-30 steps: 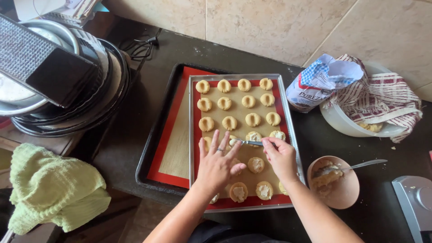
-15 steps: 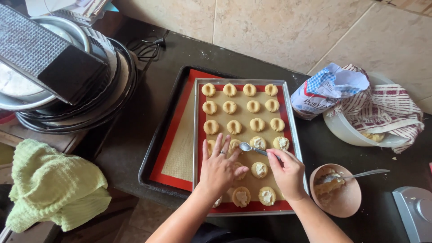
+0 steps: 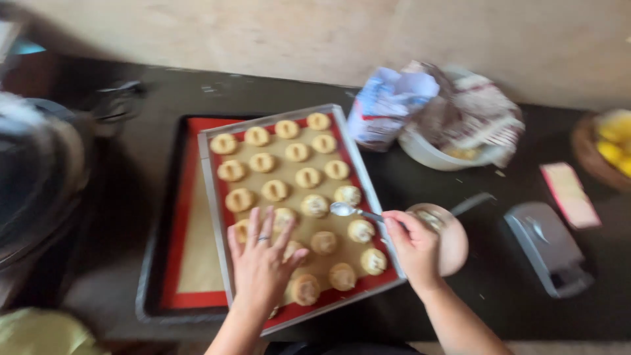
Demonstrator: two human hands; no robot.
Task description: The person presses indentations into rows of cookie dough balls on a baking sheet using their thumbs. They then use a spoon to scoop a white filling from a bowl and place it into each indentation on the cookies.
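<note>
On the dark counter (image 3: 499,296), a metal baking tray (image 3: 209,197) lined with a red-edged baking mat holds rows of small round dough cookies (image 3: 275,190), each with a dent in its middle; those toward five o'clock on the tray look filled, though the blur hides the detail. Lying flat on the tray at its seven o'clock part, the left hand (image 3: 263,266) has its fingers (image 3: 253,223) spread and released, grasping nothing, with a ring on one of them and the palm covering a cookie or two. At three o'clock from it, the right hand (image 3: 414,246) has its fingers (image 3: 394,227) clenched around the handle of a small metal spoon (image 3: 343,209), whose bowl hovers over the tray between two filled cookies, pointing toward nine o'clock. Just beside that hand, at its three o'clock, stands a small pink bowl (image 3: 453,240) with another utensil handle sticking out toward two o'clock. Under the tray lies a second, darker tray (image 3: 154,263) with its own red-edged mat. At one o'clock from the cookies, a white bowl (image 3: 427,154) sits under a striped cloth (image 3: 476,112), next to a crumpled paper bag (image 3: 388,105). A grey kitchen scale (image 3: 545,246) rests near four o'clock.
</note>
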